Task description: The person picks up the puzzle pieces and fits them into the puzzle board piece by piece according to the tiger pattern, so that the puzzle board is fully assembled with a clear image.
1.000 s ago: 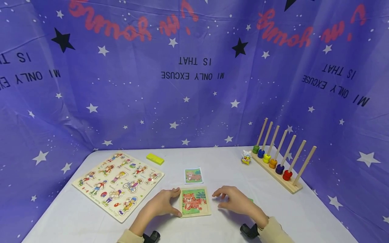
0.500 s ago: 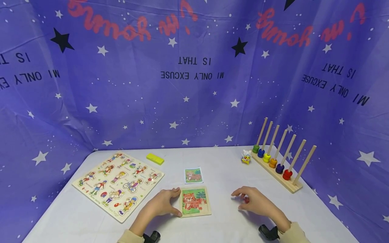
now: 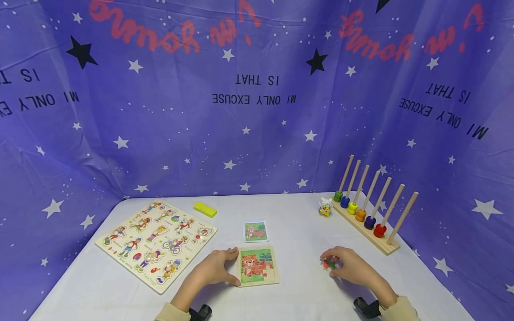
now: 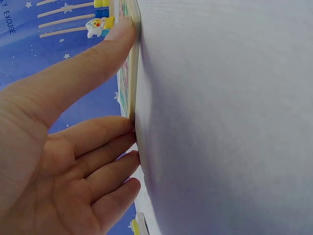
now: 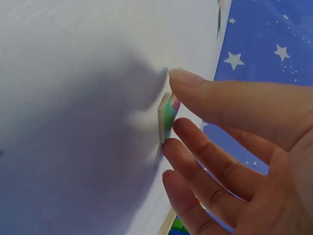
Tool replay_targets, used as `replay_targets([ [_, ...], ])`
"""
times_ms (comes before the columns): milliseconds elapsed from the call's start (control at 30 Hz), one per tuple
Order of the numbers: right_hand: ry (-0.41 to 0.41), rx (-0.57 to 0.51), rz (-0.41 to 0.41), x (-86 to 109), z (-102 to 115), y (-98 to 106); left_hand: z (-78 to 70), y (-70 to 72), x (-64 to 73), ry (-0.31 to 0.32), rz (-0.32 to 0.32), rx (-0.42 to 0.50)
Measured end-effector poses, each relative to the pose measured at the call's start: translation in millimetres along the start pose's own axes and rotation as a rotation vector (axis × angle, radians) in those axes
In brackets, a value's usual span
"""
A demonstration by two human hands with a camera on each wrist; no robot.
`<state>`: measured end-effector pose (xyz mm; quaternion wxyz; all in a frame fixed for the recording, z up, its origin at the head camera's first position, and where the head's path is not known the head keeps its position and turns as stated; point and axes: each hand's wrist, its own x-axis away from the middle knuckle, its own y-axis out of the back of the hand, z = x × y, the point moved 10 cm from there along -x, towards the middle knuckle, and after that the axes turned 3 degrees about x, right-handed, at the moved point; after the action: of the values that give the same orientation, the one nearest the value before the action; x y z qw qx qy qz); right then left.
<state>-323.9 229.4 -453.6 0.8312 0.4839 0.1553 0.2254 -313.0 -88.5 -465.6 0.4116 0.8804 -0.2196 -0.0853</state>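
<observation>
Left of the middle in the head view, my left hand point(image 3: 216, 267) rests at the left edge of a wooden puzzle board point(image 3: 276, 267) with a red tiger picture. In the left wrist view its thumb lies over the board's edge, and the straight fingers touch the edge farther along. My right hand point(image 3: 352, 266) is to the right of the board, low over the cloth, with a small red and green puzzle piece point(image 3: 327, 264) between thumb and curled fingers. The right wrist view shows that piece point(image 5: 167, 117) edge-on, its index fingertip hidden behind.
A tiger picture card point(image 3: 254, 232) lies behind the board. To the left are a large figure puzzle point(image 3: 160, 240) and a yellow block point(image 3: 205, 210). A small white and yellow toy point(image 3: 325, 207) and a wooden peg rack point(image 3: 379, 243) with coloured beads stand on the right.
My right hand has moved right, away from the board, and its fingers have closed round the puzzle piece. The left hand and the board have stayed put.
</observation>
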Motion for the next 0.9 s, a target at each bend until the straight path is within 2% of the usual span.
replay_targets([
  [367, 0.030, 0.021, -0.021, -5.4, -3.7, -2.8, 1.0, -0.6, -0.2, 0.005, 0.006, 0.000],
  [900, -0.001, -0.038, -0.008, -4.4, -5.7, -5.4, 3.5, -2.8, -1.0, 0.016, 0.013, 0.006],
])
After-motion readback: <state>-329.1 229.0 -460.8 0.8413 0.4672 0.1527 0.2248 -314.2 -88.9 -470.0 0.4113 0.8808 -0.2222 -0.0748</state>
